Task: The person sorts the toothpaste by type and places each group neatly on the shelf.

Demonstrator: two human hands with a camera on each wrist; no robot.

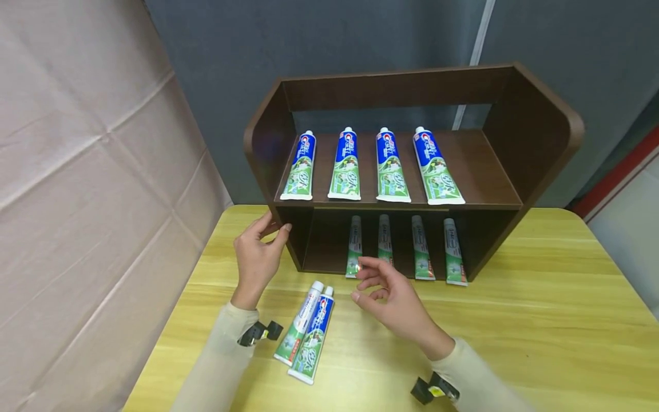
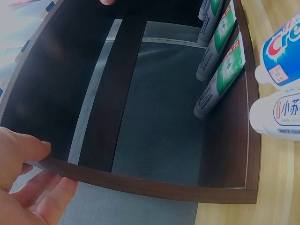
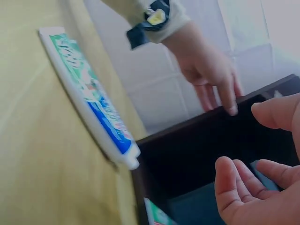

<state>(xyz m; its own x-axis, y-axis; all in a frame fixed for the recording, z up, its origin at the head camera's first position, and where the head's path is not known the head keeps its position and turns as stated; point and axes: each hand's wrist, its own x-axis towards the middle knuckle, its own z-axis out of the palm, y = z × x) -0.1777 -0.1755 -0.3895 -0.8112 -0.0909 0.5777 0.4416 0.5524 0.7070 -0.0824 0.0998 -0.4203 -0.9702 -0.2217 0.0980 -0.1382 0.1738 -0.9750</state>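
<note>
My left hand [image 1: 259,246] pinches the front edge of the left side panel of a dark brown two-tier shelf [image 1: 484,166], thumb inside and fingers outside. In the left wrist view, that thumb [image 2: 35,147] lies against the panel's inner face. My right hand [image 1: 399,300] hovers before the lower tier with loosely bent fingers and holds nothing. Between my hands on the table lie two toothpaste tubes side by side: a white-and-green toothpaste tube [image 1: 300,324] and a blue-and-green toothpaste tube [image 1: 315,335], their caps towards the shelf.
Several blue-and-green toothpaste tubes [image 1: 392,166] lie in a row on the upper tier. The lower tier holds several grey-and-green toothpaste tubes [image 1: 422,249], one partly behind my right fingers. Behind the shelf is a dark grey panel [image 1: 360,34]; a pale cloth [image 1: 103,200] hangs at left.
</note>
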